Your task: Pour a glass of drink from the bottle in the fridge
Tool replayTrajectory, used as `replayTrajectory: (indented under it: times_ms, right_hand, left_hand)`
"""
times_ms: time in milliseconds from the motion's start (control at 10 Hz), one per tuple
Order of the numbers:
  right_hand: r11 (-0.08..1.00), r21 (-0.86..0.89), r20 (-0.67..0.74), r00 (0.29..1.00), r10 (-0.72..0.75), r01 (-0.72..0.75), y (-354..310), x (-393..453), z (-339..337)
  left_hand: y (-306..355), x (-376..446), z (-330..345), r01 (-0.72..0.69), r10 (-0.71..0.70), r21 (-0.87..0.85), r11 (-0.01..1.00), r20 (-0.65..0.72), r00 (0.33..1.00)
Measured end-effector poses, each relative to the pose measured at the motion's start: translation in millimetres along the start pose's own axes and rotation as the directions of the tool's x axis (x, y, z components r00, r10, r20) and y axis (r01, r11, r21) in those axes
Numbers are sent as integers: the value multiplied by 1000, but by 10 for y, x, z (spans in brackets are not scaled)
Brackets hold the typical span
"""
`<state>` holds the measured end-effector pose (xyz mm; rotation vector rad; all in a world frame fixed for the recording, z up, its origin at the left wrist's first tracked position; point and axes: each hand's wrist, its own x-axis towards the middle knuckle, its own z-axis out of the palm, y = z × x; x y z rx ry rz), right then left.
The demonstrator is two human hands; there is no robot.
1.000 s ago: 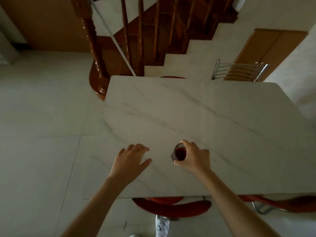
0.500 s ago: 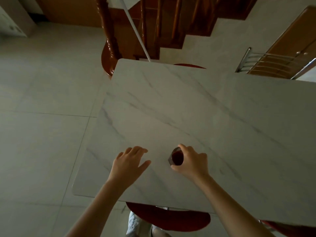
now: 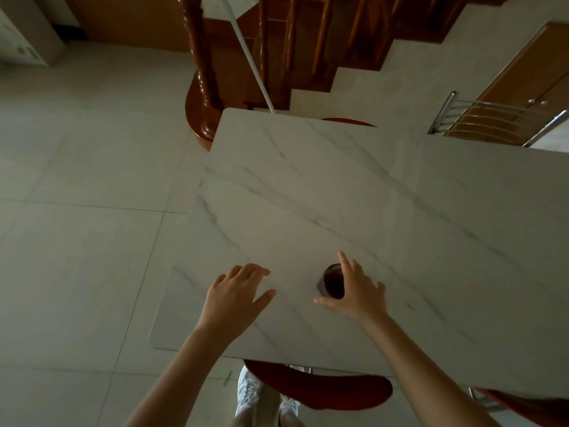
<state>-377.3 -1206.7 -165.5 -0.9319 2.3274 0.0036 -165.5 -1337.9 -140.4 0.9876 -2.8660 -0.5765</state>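
Note:
A small glass (image 3: pixel 333 283) of dark red drink stands on the white marble table (image 3: pixel 354 192), near its front edge. My right hand (image 3: pixel 357 291) curves around the glass's right side with the fingers spread; the index finger points past the rim and the thumb lies on the table in front of it. My left hand (image 3: pixel 235 292) rests palm down on the table, left of the glass, holding nothing. No bottle or fridge is in view.
A red chair seat (image 3: pixel 320 386) sticks out under the table's front edge, above my white shoes (image 3: pixel 249 392). A metal chair back (image 3: pixel 480 118) stands at the far right. A wooden staircase with a newel post (image 3: pixel 200 66) rises behind the table. Tiled floor lies to the left.
My right hand has loosened from a grip on the glass to spread fingers around it. The view has shifted, so the table sits further right. My left hand stays flat.

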Motion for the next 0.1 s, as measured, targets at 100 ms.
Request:
replayTrajectory:
  times_ms: [100]
  right_hand:
    - [999, 40, -88, 996, -25, 29, -71, -193, -76]
  left_hand:
    - [1, -98, -114, -9, 9, -19, 1000, -24, 1000]
